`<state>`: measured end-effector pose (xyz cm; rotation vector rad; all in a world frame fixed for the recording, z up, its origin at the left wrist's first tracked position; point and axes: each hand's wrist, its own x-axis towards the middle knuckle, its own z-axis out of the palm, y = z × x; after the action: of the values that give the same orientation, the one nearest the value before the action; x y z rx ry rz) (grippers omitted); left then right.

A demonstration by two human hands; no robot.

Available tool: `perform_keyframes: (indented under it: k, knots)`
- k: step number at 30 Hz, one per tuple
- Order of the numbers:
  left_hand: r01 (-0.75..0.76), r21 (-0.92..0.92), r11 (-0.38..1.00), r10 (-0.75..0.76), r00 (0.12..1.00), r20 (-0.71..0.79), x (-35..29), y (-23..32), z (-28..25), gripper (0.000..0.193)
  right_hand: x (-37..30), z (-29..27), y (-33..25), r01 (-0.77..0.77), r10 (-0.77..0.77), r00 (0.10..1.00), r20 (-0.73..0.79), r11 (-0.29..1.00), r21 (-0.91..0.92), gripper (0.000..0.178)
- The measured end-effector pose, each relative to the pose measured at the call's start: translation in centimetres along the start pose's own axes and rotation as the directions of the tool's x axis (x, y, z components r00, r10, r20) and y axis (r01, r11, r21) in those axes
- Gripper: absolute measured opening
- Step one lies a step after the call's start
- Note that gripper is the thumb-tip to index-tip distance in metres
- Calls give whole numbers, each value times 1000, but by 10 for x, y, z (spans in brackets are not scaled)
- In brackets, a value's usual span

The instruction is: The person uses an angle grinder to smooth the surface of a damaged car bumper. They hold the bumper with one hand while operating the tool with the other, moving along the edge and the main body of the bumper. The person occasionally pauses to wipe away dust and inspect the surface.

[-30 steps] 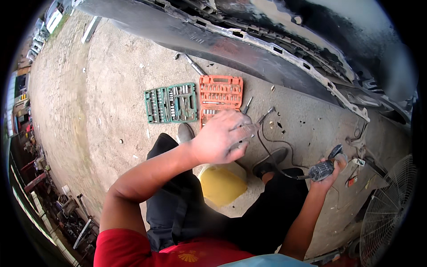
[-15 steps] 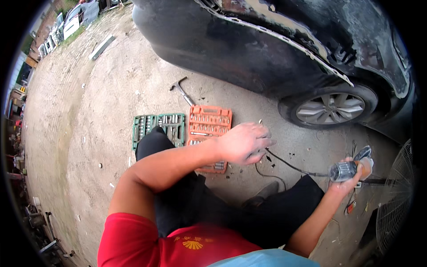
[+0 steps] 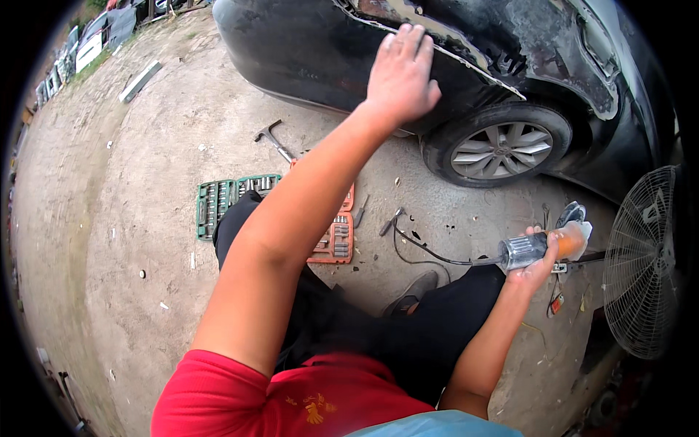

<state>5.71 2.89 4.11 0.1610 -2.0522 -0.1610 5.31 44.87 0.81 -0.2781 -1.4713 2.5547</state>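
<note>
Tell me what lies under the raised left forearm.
Under the left forearm lie an orange socket case and a green socket case on the dirt ground. The arm covers most of the orange case; its contents there stay hidden.

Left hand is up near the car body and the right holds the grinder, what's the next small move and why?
Probably lay the left hand flat on the black car body to steady yourself. It hovers by the bare-metal seam, while the right hand holds the angle grinder low, far from the panel.
</note>
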Motion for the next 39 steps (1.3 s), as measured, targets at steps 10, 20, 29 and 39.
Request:
perform_keyframes:
  k: [10, 20, 29, 39]
  knots:
    - [-62, -83, 995, 47, 984, -170, -19, -27, -10, 51, 14, -32, -19, -35, 29, 995, -99, 997, -61, 42]
    - [-72, -121, 990, 63, 995, -76, -13, -47, 18, 72, 39, -47, -16, 58, -57, 998, 18, 996, -67, 39]
    - [4, -177, 984, -28, 991, -128, -34, -17, -1, 71, -12, 15, 6, 191, -192, 981, 11, 970, -149, 51]
    - [629, -666, 400, 179, 660, 730, -146, 154, -63, 87, -59, 75, 49, 61, -65, 941, 332, 998, 22, 48]
